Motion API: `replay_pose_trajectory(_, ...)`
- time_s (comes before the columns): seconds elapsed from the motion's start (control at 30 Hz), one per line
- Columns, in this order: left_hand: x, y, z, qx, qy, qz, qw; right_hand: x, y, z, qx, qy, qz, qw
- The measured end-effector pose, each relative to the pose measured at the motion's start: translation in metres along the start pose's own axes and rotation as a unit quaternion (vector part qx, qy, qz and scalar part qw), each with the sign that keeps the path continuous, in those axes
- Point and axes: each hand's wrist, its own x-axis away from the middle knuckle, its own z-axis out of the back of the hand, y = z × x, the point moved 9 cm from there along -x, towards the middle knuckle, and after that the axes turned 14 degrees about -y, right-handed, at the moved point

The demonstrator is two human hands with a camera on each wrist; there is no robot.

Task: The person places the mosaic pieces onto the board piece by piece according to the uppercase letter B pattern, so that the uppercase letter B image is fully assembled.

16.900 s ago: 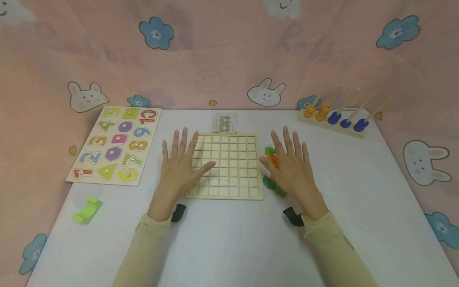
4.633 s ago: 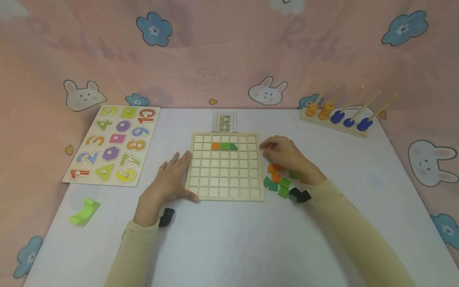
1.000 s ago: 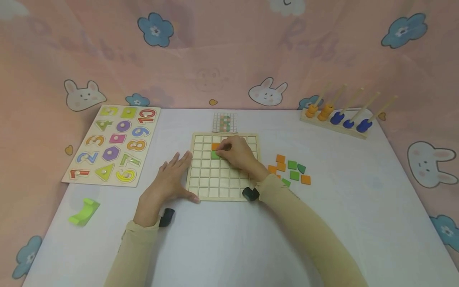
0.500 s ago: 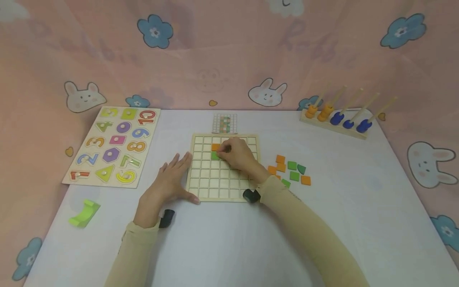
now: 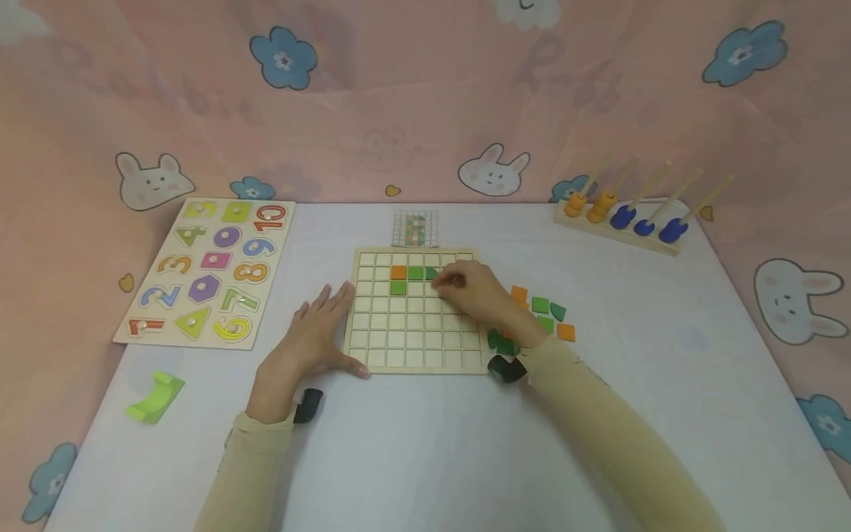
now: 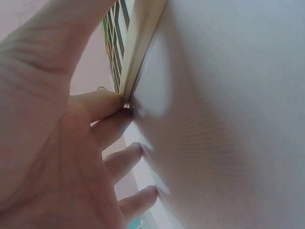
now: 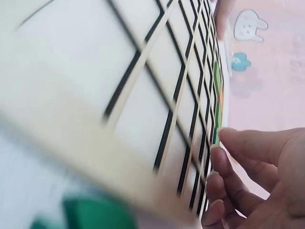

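A wooden grid board [image 5: 379,340] lies on the white table. In its second row sit an orange square tile [image 5: 398,273], a green square tile [image 5: 415,273] and a darker green quarter-round tile [image 5: 431,273]; a light green square tile [image 5: 398,287] sits under the orange one. My left hand [image 5: 306,340] is spread at the board's left side, fingertip at its edge and thumb by the near left corner. My right hand [image 5: 472,292] hovers over the board's right part, fingers loosely bent with no tile showing between them, fingertips close by the quarter-round tile.
Loose orange [image 5: 566,332] and green tiles [image 5: 541,304] lie right of the board, partly behind my right wrist. A small pattern card [image 5: 415,227] lies behind the board. A number puzzle [image 5: 213,273] lies left, a bead-peg stand [image 5: 618,222] back right, a green curved block [image 5: 156,397] front left.
My right hand has moved right, away from the light green square tile, which stays in its cell. The green tile and quarter-round tile show again. My left hand has stayed put.
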Motion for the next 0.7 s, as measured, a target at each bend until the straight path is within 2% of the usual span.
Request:
replay_pose_trajectory(0.2,-0.001,-0.003,-0.001,0.0,0.0,-0.004,1.0,0.027,0.028,0.024,-0.006,-0.003,-0.024,1.0)
replay_pose_trajectory(0.37,0.001,-0.002,0.001,0.002,0.003,-0.002,1.0,0.045,0.045,0.042,0.024,-0.018,-0.047,0.998)
replay_pose_trajectory(0.57,0.002,0.0,0.0,0.004,0.001,-0.003,1.0,0.058,0.058,0.053,0.041,-0.047,-0.095,0.994)
replay_pose_trajectory(0.7,0.002,0.0,-0.001,0.006,-0.001,-0.004,1.0,0.063,0.066,0.056,0.045,-0.045,-0.128,0.99)
